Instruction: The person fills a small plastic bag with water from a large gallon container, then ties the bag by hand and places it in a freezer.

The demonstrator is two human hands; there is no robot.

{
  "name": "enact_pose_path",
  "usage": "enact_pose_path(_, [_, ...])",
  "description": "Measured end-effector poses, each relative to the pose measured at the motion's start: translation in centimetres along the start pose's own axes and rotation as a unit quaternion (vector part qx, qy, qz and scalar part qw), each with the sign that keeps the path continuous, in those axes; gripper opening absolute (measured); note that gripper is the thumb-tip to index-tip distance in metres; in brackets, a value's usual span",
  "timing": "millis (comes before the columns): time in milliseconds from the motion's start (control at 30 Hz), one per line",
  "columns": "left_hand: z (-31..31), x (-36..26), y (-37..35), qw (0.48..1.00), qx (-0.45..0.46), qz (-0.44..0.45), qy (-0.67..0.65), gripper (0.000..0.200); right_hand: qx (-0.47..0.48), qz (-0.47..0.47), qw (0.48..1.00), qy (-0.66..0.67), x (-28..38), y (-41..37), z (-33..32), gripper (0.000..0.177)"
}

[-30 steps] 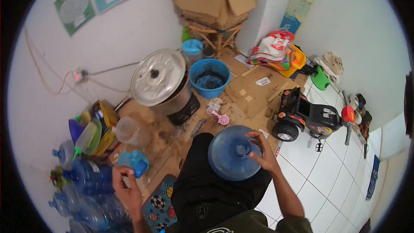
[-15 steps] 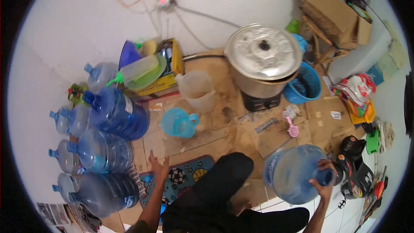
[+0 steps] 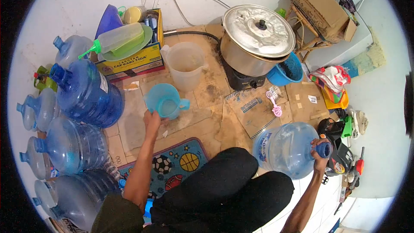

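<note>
My right hand [image 3: 320, 153] is wrapped round the neck of a large clear-blue water jug [image 3: 286, 149], which is tilted on its side with its mouth toward the right. My left hand [image 3: 154, 123] is at the lower left side of a light blue measuring cup [image 3: 166, 101]; its fingers are partly hidden against the cup, so its grip is unclear. The cup's handle points right. Behind the cup stands a frosted plastic pitcher [image 3: 185, 67].
Several water jugs [image 3: 90, 97] line the left. A lidded steel pot [image 3: 254, 39] sits on a stove at the back, beside a blue bucket [image 3: 290, 71]. A pink strainer [image 3: 274, 105] lies on the cardboard; a patterned mat [image 3: 170, 166] is near my knees.
My left hand has moved from above the mat to the light blue cup. My right hand has closed round the jug's neck, and the view has shifted.
</note>
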State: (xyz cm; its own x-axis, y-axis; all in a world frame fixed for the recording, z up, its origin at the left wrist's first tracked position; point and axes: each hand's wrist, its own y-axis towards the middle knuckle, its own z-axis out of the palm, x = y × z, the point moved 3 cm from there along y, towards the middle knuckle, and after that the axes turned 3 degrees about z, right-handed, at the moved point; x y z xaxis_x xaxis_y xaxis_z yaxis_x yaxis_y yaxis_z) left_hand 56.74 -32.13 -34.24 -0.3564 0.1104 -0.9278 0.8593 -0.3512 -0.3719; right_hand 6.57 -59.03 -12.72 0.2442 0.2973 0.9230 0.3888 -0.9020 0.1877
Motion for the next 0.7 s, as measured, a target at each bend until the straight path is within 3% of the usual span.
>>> enact_pose_path(33, [-0.7, 0.0, -0.2, 1.0, -0.003, -0.005, -0.007, 0.036, 0.011, 0.0, 1.0, -0.007, 0.4, 0.0, 0.8, 0.035])
enact_pose_path(100, [-1.2, -1.5, -0.3, 0.956, 0.006, 0.092, 0.279, 0.031, 0.058, -0.017, 0.998, -0.008, 1.3, 1.1, 3.0, 0.033])
enact_pose_path(133, [-1.5, -1.3, 0.6, 0.958, -0.003, 0.092, 0.272, 0.031, 0.071, -0.03, 0.997, -0.011, 2.2, 1.5, 4.5, 0.027])
enact_pose_path(200, [-1.7, -1.7, 1.5, 0.885, 0.058, 0.227, 0.402, 0.029, 0.104, -0.035, 0.99, -0.088, 2.7, 2.4, 7.2, 0.028])
enact_pose_path(333, [-0.8, -2.8, 1.9, 0.867, 0.058, 0.189, 0.457, 0.026, 0.136, -0.018, 0.973, -0.184, 4.9, 3.5, 14.3, 0.024])
enact_pose_path(433, [0.0, -1.8, 1.8, 0.864, 0.043, 0.215, 0.453, 0.023, 0.187, -0.039, 0.946, -0.261, 6.1, 4.0, 19.5, 0.026])
enact_pose_path(500, [1.1, -2.5, 2.1, 0.837, 0.136, 0.212, 0.487, 0.022, 0.199, -0.06, 0.943, -0.261, 5.4, 4.6, 22.3, 0.032])
enact_pose_path(700, [3.6, -4.2, 0.4, 0.806, 0.163, 0.258, 0.507, 0.02, 0.291, -0.136, 0.887, -0.331, 3.6, 4.5, 29.8, 0.045])
